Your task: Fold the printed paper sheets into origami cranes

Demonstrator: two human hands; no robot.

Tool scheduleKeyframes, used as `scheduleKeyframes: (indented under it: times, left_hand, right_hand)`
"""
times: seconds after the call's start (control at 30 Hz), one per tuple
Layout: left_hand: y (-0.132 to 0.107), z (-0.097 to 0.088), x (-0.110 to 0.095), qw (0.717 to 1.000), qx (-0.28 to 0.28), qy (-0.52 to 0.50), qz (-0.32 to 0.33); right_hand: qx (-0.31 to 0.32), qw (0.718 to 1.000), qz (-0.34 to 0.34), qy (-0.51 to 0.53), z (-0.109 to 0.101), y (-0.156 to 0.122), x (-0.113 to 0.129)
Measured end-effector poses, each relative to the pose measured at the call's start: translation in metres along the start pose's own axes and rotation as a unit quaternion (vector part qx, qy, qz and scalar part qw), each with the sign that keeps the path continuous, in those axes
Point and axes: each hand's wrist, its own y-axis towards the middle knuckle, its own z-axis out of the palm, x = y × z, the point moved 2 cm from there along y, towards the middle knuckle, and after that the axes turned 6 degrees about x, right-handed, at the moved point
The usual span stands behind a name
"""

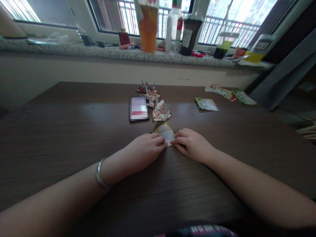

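Note:
A small printed paper packet, green and yellow at its edge with lines of text, lies on the dark wooden table between my hands. My left hand is closed on its lower left side, with a bracelet on the wrist. From the right, my right hand pinches the packet's lower right edge between thumb and fingers. Just beyond it stand folded paper pieces in white and red print. A phone or small tablet with a blurred screen lies to their left.
At the back right lie a stack of similar packets, a red-and-green strip and another packet. The granite windowsill holds a tall orange drink cup, a dark bottle and several other containers.

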Motion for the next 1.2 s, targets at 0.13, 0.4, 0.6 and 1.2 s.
scheduleKeyframes:
  times: [0.13, 0.4, 0.6, 1.2]
  left_hand:
    - [0.001, -0.005, -0.001, 1.000, -0.004, -0.017, 0.004]
    - [0.002, -0.008, -0.003, 1.000, 0.012, -0.017, 0.003]
    - [0.002, -0.007, -0.004, 0.999, 0.021, -0.025, 0.008]
    - [0.003, -0.007, -0.005, 0.999, 0.044, -0.022, 0.003]
  right_hand:
    - [0.002, 1.000, -0.003, -0.008, 0.000, -0.001, 0.000]
    - [-0.006, 0.999, -0.037, -0.025, -0.002, 0.000, 0.000]
    - [-0.010, 0.992, -0.127, -0.011, -0.002, 0.002, 0.003]
    - [0.048, 0.991, -0.082, -0.097, -0.013, 0.001, 0.008]
